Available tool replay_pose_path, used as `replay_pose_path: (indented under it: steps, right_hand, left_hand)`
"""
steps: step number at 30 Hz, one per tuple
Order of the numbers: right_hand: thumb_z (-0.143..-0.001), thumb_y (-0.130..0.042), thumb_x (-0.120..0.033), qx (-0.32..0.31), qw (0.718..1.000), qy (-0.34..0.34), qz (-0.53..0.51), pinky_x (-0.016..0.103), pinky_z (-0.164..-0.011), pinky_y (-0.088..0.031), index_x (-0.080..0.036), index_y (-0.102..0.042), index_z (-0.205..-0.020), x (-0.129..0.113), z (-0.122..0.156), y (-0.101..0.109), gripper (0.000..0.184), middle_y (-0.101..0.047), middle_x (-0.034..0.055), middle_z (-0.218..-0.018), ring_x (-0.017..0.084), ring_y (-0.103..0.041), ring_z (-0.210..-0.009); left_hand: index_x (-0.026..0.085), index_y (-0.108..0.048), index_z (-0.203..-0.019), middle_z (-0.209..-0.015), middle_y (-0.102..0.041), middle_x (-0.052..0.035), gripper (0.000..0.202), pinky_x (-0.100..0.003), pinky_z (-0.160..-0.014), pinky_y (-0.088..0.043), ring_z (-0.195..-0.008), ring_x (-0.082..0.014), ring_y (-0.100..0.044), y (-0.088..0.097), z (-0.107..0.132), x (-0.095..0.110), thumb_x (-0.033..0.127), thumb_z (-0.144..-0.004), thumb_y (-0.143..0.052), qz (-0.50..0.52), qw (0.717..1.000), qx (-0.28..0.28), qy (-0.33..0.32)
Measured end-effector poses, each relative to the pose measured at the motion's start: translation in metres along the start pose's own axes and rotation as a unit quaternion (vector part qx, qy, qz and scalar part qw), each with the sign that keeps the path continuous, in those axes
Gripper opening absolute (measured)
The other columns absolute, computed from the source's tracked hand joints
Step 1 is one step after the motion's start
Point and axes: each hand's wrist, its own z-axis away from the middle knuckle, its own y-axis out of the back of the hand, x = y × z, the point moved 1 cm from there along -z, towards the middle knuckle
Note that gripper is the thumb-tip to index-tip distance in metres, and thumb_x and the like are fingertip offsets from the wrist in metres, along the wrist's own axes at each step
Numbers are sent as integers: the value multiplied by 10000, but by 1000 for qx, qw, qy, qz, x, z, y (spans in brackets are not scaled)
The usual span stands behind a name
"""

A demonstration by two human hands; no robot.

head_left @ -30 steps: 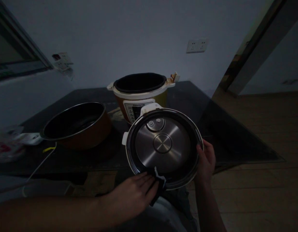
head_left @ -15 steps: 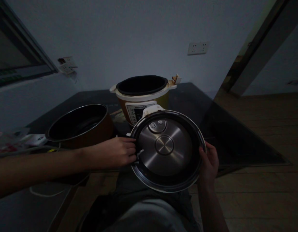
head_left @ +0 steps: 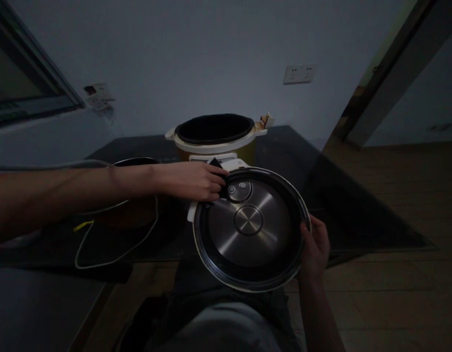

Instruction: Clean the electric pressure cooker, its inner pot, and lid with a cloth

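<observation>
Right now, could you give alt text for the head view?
The right hand holds a lid, its inside showing, while the left hand holds a dark cloth against it; an open cooker stands behind on a table.

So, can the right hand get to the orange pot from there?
Probably not easily: the right hand is gripping the far edge of the round lid, and the left forearm stretches across the front of the orange pot.

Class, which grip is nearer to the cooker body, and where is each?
Left. The left grip, with a dark cloth at the upper left of the lid, is in front of the cooker body. The right grip holds the lid's right rim, farther away.
</observation>
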Motion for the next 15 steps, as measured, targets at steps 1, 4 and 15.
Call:
replay_pose_path:
  steps: [1, 4, 15]
  right_hand:
    - [-682, -753, -427, -1, 1000, 2, 4, 339, -765, -423, -226, -657, -974, 0, 0, 0, 367, -663, 11, -920, 188, -586, -837]
    - [-693, -741, -433, -2, 1000, 2, 7, 343, -770, -430, -225, -648, -987, 0, 0, 0, 372, -664, 15, -927, 191, -589, -845]
    - [-699, -760, -403, 0, 1000, 4, -9, 317, -763, -418, -231, -665, -968, -2, 2, -1, 333, -666, -1, -915, 175, -579, -847]
  left_hand:
    - [209, -689, -888, -1070, -725, -33, 286, -439, -1190, -253, -1227, -182, -557, 2, -2, -1, 59, -921, -448, -8, 1000, -2, -3]
    - [219, -686, -884, -1079, -718, -26, 295, -426, -1192, -239, -1220, -177, -554, 4, -4, -2, 56, -922, -443, -39, 999, -3, -10]
    - [228, -695, -835, -846, -725, -44, 204, -367, -997, -423, -897, -215, -645, -13, 12, 33, 87, -831, -548, -44, 999, 3, -4]
